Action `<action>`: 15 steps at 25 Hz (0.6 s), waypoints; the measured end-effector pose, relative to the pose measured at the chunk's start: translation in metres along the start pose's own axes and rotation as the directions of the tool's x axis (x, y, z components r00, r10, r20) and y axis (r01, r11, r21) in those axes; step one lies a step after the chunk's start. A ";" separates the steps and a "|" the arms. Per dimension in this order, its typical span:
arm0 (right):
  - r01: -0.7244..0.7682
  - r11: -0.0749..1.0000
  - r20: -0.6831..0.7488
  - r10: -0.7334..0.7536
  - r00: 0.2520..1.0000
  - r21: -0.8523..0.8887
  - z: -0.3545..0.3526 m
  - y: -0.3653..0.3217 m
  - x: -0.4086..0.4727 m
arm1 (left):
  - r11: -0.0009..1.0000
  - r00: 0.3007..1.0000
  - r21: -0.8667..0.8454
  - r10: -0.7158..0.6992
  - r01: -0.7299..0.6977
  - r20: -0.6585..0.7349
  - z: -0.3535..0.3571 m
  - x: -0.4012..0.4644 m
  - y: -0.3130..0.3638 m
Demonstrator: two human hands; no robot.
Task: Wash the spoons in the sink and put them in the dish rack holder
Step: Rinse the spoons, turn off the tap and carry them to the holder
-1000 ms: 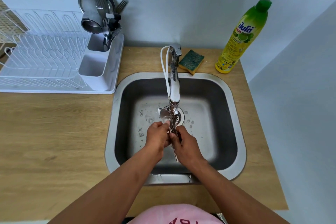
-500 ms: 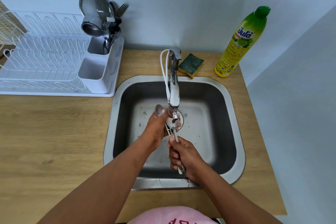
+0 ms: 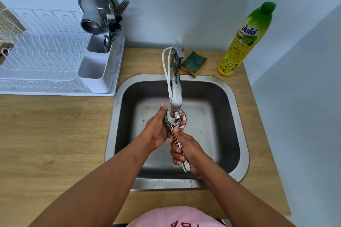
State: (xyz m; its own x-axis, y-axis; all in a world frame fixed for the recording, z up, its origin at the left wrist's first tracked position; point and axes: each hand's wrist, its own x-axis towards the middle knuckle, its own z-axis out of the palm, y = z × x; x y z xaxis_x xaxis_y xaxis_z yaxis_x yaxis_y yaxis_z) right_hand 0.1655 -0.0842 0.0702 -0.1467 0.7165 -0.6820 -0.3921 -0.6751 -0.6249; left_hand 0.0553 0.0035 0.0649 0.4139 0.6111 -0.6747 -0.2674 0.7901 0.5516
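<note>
A bundle of metal spoons [image 3: 176, 139] is held over the steel sink [image 3: 238, 116], bowls up under the tap's spout [image 3: 176, 105]. My right hand [image 3: 186, 150] grips the handles, whose ends stick out below the fist. My left hand [image 3: 156, 129] cups the spoon bowls from the left, fingers partly spread around them. The white dish rack holder [image 3: 96, 73] stands at the sink's upper left; its rear compartment has forks and spoons in it, the front one shows nothing inside.
A white wire dish rack [image 3: 40, 55] fills the left counter, with a metal strainer [image 3: 92, 13] leaning at its back. A green-yellow sponge [image 3: 193, 63] and a dish soap bottle [image 3: 245, 40] stand behind the sink. A wall closes the right side.
My left hand slid up from the handles to the spoon bowls under the spout, while my right hand shifted lower along the handles. The bundle stays under the tap.
</note>
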 end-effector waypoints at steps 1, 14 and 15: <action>-0.001 0.999 -0.004 0.001 1.000 0.033 0.000 -0.002 0.002 | 0.999 0.999 0.024 -0.034 0.033 0.037 -0.001 -0.005 -0.005; 0.258 0.144 0.057 -0.767 0.639 -0.955 0.009 -0.157 0.018 | 0.989 0.969 0.143 -0.004 0.041 -0.246 0.003 -0.018 -0.005; 0.261 0.060 0.129 -0.750 0.648 -0.963 0.019 -0.183 0.030 | 0.990 0.966 0.134 -0.005 0.040 -0.257 0.003 -0.022 -0.003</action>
State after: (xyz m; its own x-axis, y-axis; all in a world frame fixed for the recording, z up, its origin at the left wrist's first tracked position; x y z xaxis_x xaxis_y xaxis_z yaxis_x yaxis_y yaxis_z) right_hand 0.2152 0.0643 0.1717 0.0816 0.9938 0.0756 0.8133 -0.0226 -0.5814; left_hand 0.0499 -0.0122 0.0800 0.1777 0.5992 -0.7806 -0.1319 0.8006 0.5845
